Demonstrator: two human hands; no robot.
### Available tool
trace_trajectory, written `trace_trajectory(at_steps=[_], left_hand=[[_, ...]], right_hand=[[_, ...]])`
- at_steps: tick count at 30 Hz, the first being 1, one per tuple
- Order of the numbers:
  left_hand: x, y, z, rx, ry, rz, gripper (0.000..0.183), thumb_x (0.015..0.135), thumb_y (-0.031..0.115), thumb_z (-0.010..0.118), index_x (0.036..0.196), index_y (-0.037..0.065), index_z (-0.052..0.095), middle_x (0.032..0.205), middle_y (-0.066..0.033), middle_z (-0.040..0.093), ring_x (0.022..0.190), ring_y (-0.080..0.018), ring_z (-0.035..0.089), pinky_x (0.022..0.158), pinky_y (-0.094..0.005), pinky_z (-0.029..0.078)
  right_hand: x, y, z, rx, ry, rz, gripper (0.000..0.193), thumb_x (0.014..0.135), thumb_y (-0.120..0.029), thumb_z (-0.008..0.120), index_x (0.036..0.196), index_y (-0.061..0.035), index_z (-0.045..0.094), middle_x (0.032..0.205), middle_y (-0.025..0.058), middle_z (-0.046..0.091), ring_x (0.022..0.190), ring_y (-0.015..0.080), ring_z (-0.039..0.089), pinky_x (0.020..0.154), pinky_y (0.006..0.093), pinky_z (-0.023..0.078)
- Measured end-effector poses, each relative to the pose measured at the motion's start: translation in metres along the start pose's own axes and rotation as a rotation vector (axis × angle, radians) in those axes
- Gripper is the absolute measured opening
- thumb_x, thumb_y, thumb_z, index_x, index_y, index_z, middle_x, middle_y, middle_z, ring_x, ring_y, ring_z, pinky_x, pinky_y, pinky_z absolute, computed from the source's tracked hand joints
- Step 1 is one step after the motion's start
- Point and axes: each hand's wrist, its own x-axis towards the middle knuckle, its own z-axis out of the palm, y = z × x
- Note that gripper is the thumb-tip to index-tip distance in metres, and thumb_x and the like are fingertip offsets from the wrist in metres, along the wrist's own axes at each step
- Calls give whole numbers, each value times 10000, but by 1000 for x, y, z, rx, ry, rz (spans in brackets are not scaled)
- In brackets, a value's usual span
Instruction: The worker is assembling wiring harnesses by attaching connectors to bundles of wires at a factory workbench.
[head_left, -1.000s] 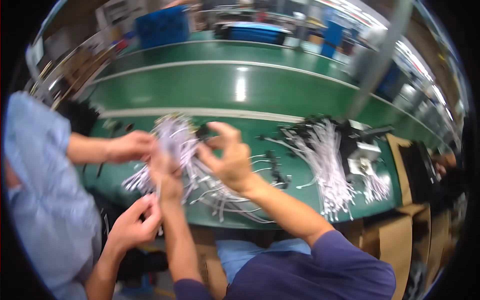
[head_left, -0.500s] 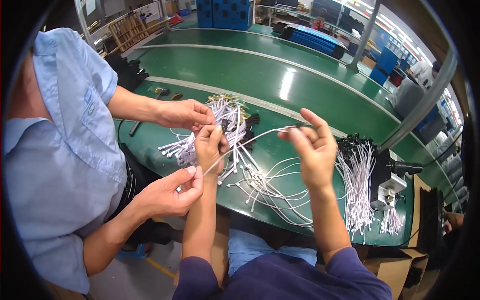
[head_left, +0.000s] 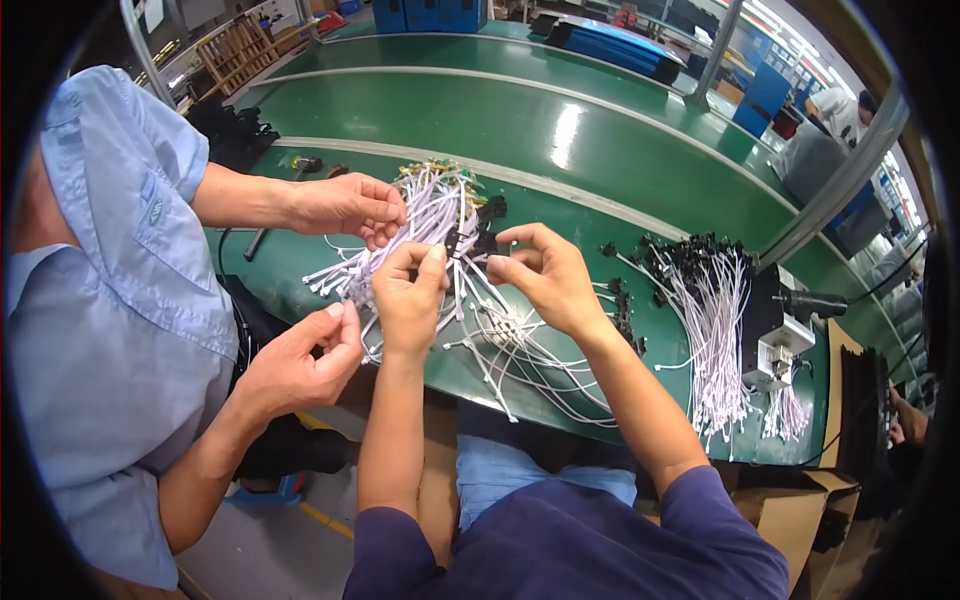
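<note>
My left hand [head_left: 408, 295] is closed, thumb and fingertips pinching a small black connector [head_left: 451, 242]. To its right is my right hand [head_left: 548, 278], its thumb and forefinger curved and apart close to another dark connector [head_left: 486, 243]; I see nothing held in it. Behind and below my hands a heap of white cables [head_left: 430, 205] with black, green and yellow ends spreads over the green table. Loose cables [head_left: 520, 345] curl toward the front edge. Beside me on the left, a co-worker's two hands [head_left: 345, 205] hover near the heap, fingers bent.
A bundle of white cables with black ends [head_left: 715, 330] lies at the right, with a boxy device [head_left: 782, 340] beside it. More black-ended pieces [head_left: 622, 310] sit between the bundle and my right hand. A metal post [head_left: 835, 200] rises at the right; an open cardboard box [head_left: 800, 530] stands below.
My right hand has let go of a white cable and moved left toward my left hand. A black-ended cable now lies by the right bundle. The co-worker's hands have drawn back left.
</note>
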Motion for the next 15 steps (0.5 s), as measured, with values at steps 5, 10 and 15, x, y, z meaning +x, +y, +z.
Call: trace_trajectory(at_steps=[5,10,15], left_hand=[[-8,-3,5,137,-15,0,144,904,84,619,771,28,607,624,47,536,531,3,415,480,-172,311],[-18,-6,17,173,-50,19,124,895,71,627,788,8,617,653,39,559,567,-4,446,515,-181,347],[-20,-11,16,161,-72,22,125,895,73,623,795,-2,617,667,25,572,599,-19,474,554,-189,381]], right_hand=[[-7,18,9,13,65,-13,300,829,-2,692,1059,50,507,858,119,697,808,113,663,713,232,528],[-18,15,24,33,162,-74,289,820,8,698,1047,62,528,837,122,691,787,110,657,694,231,537],[-18,28,22,21,223,-178,309,811,-7,718,1051,69,539,821,116,693,761,110,657,666,231,536]])
